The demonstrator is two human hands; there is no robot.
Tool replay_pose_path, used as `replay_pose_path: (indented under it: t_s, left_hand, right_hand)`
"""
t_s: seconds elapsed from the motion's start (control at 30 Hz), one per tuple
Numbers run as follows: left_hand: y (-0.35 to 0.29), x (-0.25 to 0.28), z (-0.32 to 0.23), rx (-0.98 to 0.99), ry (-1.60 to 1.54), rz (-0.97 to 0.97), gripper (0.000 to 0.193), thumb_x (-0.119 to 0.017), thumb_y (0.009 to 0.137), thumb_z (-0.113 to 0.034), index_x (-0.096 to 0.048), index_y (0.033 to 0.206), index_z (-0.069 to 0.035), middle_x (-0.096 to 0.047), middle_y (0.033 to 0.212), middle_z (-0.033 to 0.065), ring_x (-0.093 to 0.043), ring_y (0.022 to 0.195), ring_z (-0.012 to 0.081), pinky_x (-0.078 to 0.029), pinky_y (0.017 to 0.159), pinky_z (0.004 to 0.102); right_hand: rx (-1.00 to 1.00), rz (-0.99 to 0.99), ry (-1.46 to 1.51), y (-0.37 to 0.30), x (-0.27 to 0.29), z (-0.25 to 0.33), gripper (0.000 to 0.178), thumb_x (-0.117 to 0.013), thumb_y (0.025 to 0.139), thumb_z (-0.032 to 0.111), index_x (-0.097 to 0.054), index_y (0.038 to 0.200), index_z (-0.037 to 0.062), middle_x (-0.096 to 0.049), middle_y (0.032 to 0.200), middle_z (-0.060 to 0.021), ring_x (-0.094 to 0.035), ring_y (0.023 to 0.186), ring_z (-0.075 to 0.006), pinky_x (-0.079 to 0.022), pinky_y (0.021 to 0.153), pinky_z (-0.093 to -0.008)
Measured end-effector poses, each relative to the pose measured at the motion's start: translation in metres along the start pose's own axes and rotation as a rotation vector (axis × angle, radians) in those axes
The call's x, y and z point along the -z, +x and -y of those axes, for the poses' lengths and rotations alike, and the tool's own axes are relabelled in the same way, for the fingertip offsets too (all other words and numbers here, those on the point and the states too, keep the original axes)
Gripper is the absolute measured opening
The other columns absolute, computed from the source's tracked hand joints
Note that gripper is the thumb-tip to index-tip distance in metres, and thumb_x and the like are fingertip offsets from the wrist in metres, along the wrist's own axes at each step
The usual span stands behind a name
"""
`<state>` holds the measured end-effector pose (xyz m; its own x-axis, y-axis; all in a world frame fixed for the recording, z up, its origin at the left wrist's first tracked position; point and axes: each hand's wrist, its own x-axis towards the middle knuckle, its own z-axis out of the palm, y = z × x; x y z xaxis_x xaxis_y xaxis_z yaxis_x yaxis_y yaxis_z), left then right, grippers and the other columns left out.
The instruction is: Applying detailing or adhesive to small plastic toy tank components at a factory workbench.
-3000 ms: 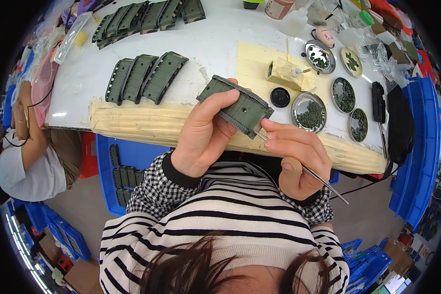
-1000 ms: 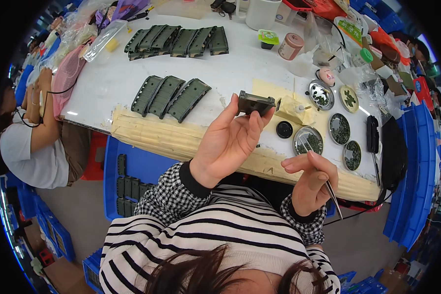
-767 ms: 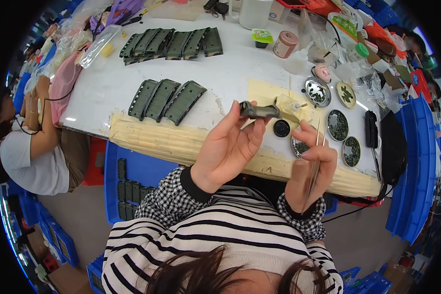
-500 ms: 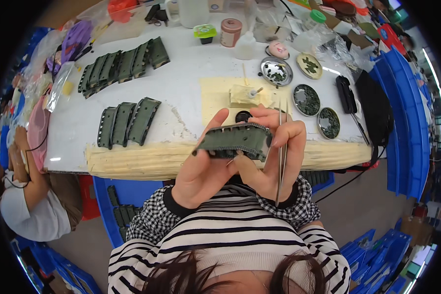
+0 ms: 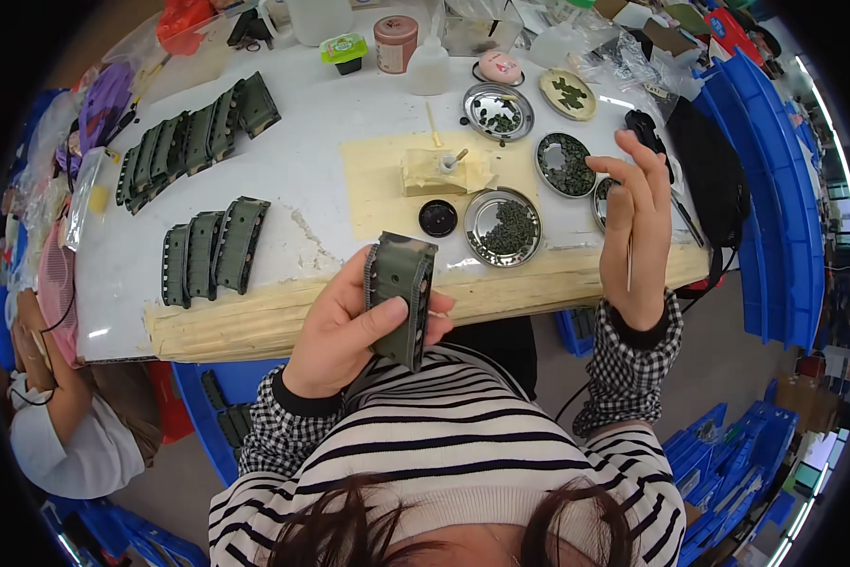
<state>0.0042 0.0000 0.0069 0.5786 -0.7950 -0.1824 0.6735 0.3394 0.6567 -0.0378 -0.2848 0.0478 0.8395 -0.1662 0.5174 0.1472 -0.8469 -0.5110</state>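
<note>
The left hand point(image 5: 349, 326) is clamped round a camouflage-green tank hull point(image 5: 399, 298), held upright over the workbench's near edge, while the right hand point(image 5: 638, 231) is lifted above the right edge, fingers pinching thin tweezers point(image 5: 629, 267). Judging by the two rows of hulls point(image 5: 193, 146) lying by the left edge, much is done. Round metal dishes point(image 5: 503, 227) hold small dark green parts.

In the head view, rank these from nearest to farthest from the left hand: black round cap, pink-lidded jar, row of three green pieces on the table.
From the left hand:
1. Black round cap, just above-right, on the yellow sheet.
2. Row of three green pieces, to the left.
3. Pink-lidded jar, at the table's far edge.
</note>
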Motion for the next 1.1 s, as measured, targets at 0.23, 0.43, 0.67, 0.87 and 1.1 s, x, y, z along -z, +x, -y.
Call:
replay_pose_path:
  t_s: [0.23, 0.43, 0.67, 0.87, 1.1]
  left_hand:
    - [0.003, -0.009, 0.002, -0.129, 0.117, -0.169, 0.036, -0.05, 0.098, -0.008, -0.036, 0.131, -0.002, -0.06, 0.117, 0.0218, -0.064, 0.103, 0.0252, -0.054, 0.089, 0.0358]
    - [0.001, -0.006, 0.004, -0.147, 0.128, -0.205, 0.037, -0.05, 0.098, -0.007, -0.036, 0.132, -0.002, -0.059, 0.118, 0.0213, -0.065, 0.102, 0.0237, -0.055, 0.088, 0.0347]
    - [0.005, -0.01, 0.008, -0.249, 0.218, -0.252, 0.048, -0.047, 0.099, -0.012, -0.025, 0.142, -0.011, -0.053, 0.124, 0.0215, -0.066, 0.095, 0.0227, -0.056, 0.086, 0.0369]
    - [0.009, -0.006, 0.015, -0.272, 0.331, -0.182, 0.021, -0.039, 0.103, -0.019, -0.038, 0.122, -0.009, -0.052, 0.122, 0.0145, -0.061, 0.098, 0.0172, -0.056, 0.085, 0.0353]
    - [0.008, 0.003, 0.021, -0.336, 0.644, -0.112, 0.027, -0.041, 0.104, -0.026, -0.051, 0.095, -0.003, -0.047, 0.089, 0.0028, -0.046, 0.086, 0.0123, -0.038, 0.081, 0.0251]
  right_hand:
    - [-0.059, 0.345, -0.129, 0.03, -0.014, -0.058, 0.013, -0.066, 0.082, 0.01, -0.065, 0.09, -0.0009, -0.062, 0.086, -0.0134, -0.063, 0.077, -0.0294, -0.049, 0.069, -0.0359]
    - [-0.042, 0.451, -0.215, 0.044, -0.023, -0.07, 0.015, -0.067, 0.082, 0.014, -0.066, 0.086, -0.0005, -0.062, 0.083, -0.0144, -0.061, 0.076, -0.0329, -0.048, 0.067, -0.0401]
    - [0.094, 0.383, -0.206, 0.046, -0.023, -0.076, 0.011, -0.063, 0.083, 0.006, -0.058, 0.09, -0.0004, -0.061, 0.088, -0.0148, -0.06, 0.075, -0.0346, -0.048, 0.067, -0.0393]
    - [0.263, 0.302, -0.007, 0.018, -0.018, 0.035, 0.016, -0.061, 0.076, -0.004, -0.055, 0.089, 0.0038, -0.054, 0.082, -0.0102, -0.058, 0.063, -0.0298, -0.047, 0.055, -0.0351]
    - [0.392, 0.426, 0.151, -0.006, -0.05, 0.078, 0.019, -0.068, 0.074, 0.008, -0.056, 0.089, 0.0028, -0.049, 0.081, -0.0075, -0.056, 0.06, -0.0228, -0.047, 0.053, -0.0319]
